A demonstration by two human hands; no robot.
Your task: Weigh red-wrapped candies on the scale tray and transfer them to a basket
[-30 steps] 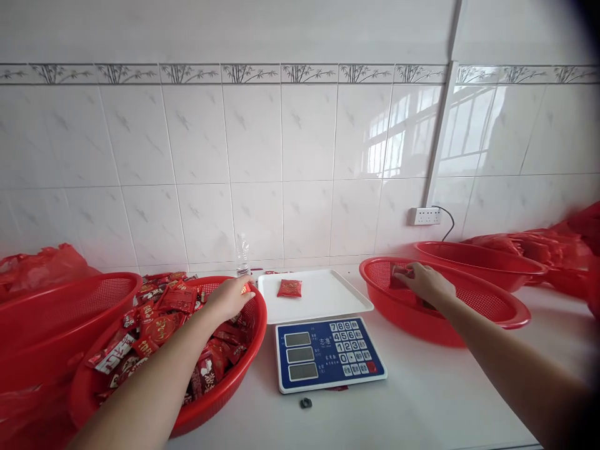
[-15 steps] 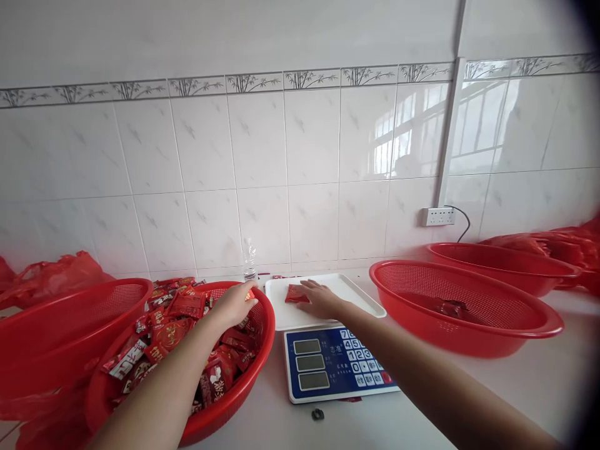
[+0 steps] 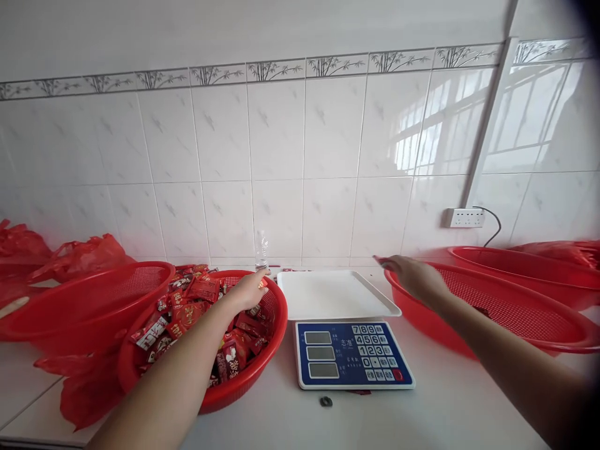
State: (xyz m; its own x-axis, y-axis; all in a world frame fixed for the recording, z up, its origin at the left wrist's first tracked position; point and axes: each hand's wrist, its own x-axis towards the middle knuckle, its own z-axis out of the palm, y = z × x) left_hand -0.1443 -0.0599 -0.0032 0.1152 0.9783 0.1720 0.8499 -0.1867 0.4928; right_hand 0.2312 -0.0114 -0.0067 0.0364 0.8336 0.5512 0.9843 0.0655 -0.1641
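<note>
My left hand [image 3: 247, 291] rests inside a red basket [image 3: 253, 375] heaped with red snack packets [image 3: 192, 309]; its fingers are curled on a small packet at the basket's far rim. My right hand [image 3: 412, 275] hovers over the near-left rim of a second red basket [image 3: 422, 319], pinching a red packet [image 3: 380, 260] at its fingertips. Between the two baskets stands a blue-faced scale [image 3: 354, 353], its white tray [image 3: 332, 294] bare.
An empty red basket [image 3: 94, 300] and red plastic bags [image 3: 79, 256] lie at the far left. A third basket [image 3: 515, 262] stands at the back right under a wall socket [image 3: 464, 217]. A clear bottle [image 3: 261, 250] stands by the wall, and a small nut [image 3: 325, 401] lies before the scale.
My right hand went from the right basket to the scale tray, picked up the red packet there, and carried it back toward the right basket. The tray is now bare. My left hand stayed put.
</note>
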